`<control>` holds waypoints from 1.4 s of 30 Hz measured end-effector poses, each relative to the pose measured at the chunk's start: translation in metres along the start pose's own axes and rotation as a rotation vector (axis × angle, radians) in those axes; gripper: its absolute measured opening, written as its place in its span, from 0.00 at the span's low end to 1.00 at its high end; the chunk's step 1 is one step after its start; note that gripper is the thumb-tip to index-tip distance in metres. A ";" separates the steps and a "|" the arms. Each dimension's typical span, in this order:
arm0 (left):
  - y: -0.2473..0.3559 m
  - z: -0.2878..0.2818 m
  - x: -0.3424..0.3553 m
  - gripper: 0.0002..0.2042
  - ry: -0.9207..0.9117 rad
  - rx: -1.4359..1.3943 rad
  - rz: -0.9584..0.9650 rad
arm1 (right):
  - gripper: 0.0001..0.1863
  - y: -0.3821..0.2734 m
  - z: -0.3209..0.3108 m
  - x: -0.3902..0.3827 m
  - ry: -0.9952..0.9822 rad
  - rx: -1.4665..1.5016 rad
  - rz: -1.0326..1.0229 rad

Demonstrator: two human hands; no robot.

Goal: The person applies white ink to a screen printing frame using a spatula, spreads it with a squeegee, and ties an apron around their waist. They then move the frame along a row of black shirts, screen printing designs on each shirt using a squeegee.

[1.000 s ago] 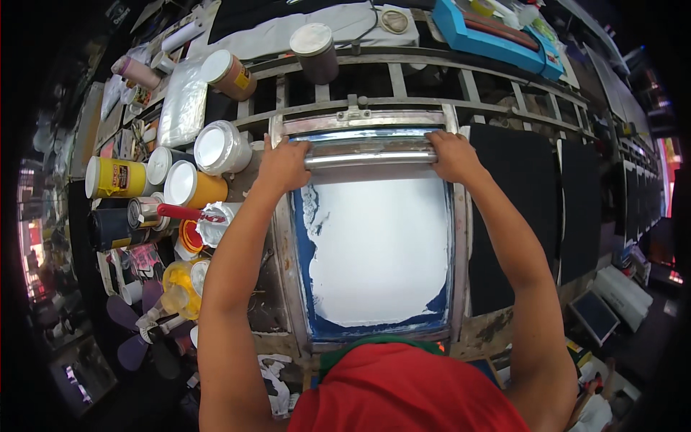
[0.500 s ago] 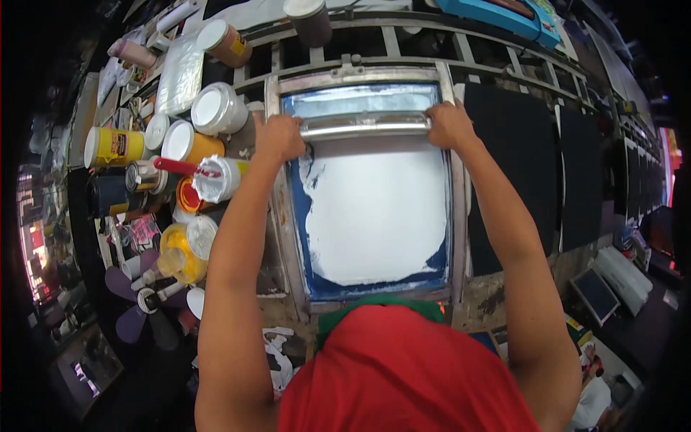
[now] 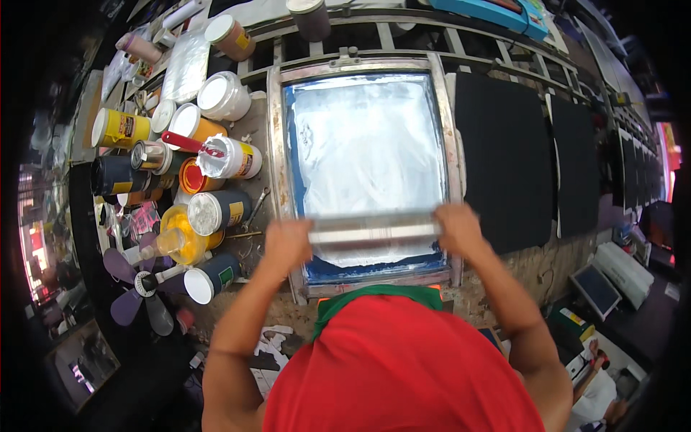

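My left hand and my right hand grip opposite ends of a metal squeegee, which is smeared by motion. It lies across the lower part of a screen printing frame, close to my body. White ink coats the blue-edged mesh, thin and streaky above the squeegee. Below the blade, a band of blue mesh shows. Both hands have their fingers wrapped round the squeegee's ends. What lies under the screen is hidden.
Left of the screen stand several paint tubs, one an open white tub with a red-handled spatula. A wrench and a fan are near them. Black panels lie to the right. Another person is at lower right.
Both hands have pulled the squeegee from the top of the screen down toward me. The thick white ink on the mesh has become a thin, streaked film.
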State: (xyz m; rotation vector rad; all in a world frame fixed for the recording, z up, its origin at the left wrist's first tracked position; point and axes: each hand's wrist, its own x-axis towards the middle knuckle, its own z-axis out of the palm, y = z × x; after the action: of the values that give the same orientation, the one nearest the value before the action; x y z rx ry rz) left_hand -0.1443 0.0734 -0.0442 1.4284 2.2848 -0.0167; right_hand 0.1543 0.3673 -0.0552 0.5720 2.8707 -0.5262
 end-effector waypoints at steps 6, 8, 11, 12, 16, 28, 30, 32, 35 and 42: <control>-0.054 -0.101 0.217 0.22 0.167 0.190 -0.122 | 0.13 0.067 -0.064 0.231 0.216 -0.207 0.036; -0.065 -0.117 0.255 0.22 0.257 0.231 -0.129 | 0.16 0.074 -0.076 0.277 0.176 -0.260 0.115; -0.067 -0.121 0.268 0.22 0.319 0.256 -0.157 | 0.17 0.078 -0.080 0.296 0.163 -0.246 0.162; -0.064 -0.116 0.262 0.21 0.322 0.242 -0.167 | 0.17 0.076 -0.076 0.289 0.197 -0.221 0.151; -0.041 -0.077 0.188 0.20 0.108 0.154 -0.196 | 0.17 0.057 -0.049 0.205 0.021 -0.206 0.159; 0.051 0.042 -0.092 0.19 -0.108 -0.063 -0.174 | 0.20 -0.043 0.028 -0.086 -0.205 0.056 0.159; 0.036 0.034 -0.081 0.21 0.108 -0.171 -0.086 | 0.25 -0.034 0.017 -0.071 -0.179 0.198 0.184; 0.021 0.029 -0.069 0.27 0.228 -0.275 -0.061 | 0.26 -0.027 0.007 -0.055 0.021 0.227 0.099; 0.013 0.029 -0.064 0.23 0.223 -0.251 -0.019 | 0.26 -0.020 -0.002 -0.041 -0.041 0.383 0.097; 0.027 0.041 -0.076 0.25 0.231 -0.079 -0.053 | 0.28 -0.025 0.022 -0.044 -0.013 0.265 0.117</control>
State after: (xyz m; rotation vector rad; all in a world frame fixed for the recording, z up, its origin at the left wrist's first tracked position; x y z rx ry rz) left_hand -0.0784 0.0116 -0.0470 1.3910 2.4772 0.2313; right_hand 0.1860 0.3223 -0.0577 0.7671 2.7518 -0.8937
